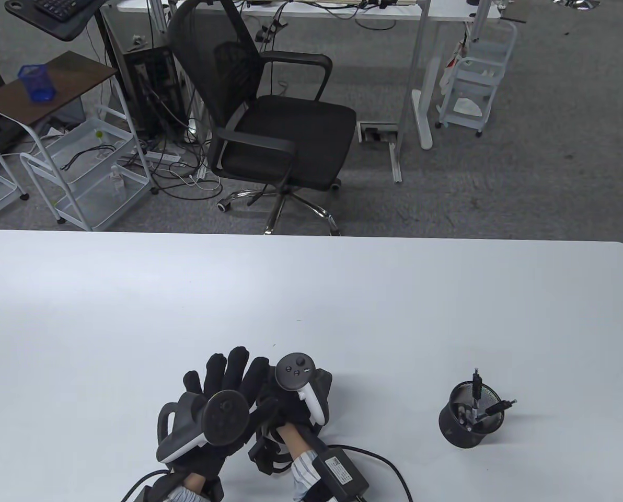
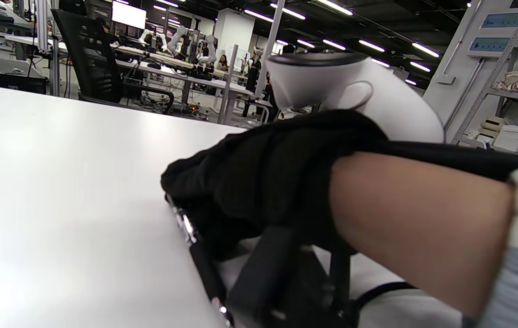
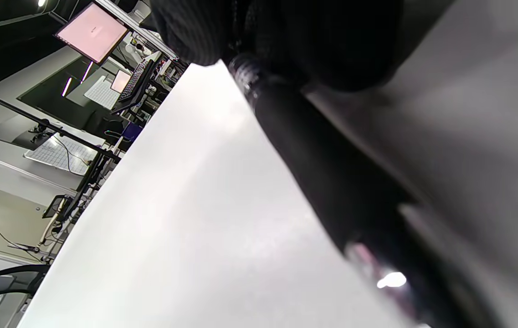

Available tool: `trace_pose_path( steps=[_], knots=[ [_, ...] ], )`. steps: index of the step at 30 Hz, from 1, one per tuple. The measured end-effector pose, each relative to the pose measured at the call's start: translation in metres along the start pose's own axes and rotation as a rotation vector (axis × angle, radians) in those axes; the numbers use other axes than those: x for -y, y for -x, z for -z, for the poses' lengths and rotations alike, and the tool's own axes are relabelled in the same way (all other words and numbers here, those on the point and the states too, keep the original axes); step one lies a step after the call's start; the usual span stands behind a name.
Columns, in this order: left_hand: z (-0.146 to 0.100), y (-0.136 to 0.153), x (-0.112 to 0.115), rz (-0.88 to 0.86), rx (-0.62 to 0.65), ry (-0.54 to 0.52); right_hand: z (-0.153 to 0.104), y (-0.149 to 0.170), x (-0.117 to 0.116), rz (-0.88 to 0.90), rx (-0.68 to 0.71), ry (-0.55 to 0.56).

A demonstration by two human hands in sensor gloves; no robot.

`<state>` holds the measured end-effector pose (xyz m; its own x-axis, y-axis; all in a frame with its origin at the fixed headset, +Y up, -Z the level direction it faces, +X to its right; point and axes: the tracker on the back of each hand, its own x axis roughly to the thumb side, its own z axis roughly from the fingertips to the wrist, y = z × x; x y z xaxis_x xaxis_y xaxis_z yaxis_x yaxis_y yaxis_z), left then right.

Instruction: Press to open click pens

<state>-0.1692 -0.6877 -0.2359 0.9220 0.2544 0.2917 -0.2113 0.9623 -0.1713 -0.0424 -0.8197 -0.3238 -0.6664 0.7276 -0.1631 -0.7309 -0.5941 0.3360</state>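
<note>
At the near edge of the white table, my two black-gloved hands sit pressed close together. My left hand lies with its fingers stretched fairly straight and fanned forward, a dark round tracker strapped to its back. My right hand, under its white-handled tracker, is bunched beside it; from my left wrist camera I see its fingers curled around a slim black click pen with a silver band, the barrel slanting down onto the tabletop. My right wrist camera shows the same dark barrel running out from under the glove, blurred at its far end. Well apart to the right stands a black mesh pen cup holding several more dark pens, upright and leaning.
</note>
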Motion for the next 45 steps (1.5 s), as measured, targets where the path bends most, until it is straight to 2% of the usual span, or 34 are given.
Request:
trace_pose_path(
  steps=[9, 28, 35, 45],
  knots=[
    [0.001, -0.001, 0.001, 0.006, -0.001, 0.005, 0.0, -0.001, -0.001, -0.045, -0.04, 0.033],
    [0.0, 0.0, 0.0, -0.001, 0.001, 0.001, 0.001, -0.001, -0.006, -0.119, -0.089, 0.027],
    [0.0, 0.0, 0.0, 0.0, 0.001, 0.003, 0.002, 0.003, -0.002, -0.056, -0.091, 0.006],
    [-0.001, -0.001, 0.0, -0.007, 0.007, 0.003, -0.003, 0.018, 0.018, 0.068, -0.093, 0.06]
  ],
)
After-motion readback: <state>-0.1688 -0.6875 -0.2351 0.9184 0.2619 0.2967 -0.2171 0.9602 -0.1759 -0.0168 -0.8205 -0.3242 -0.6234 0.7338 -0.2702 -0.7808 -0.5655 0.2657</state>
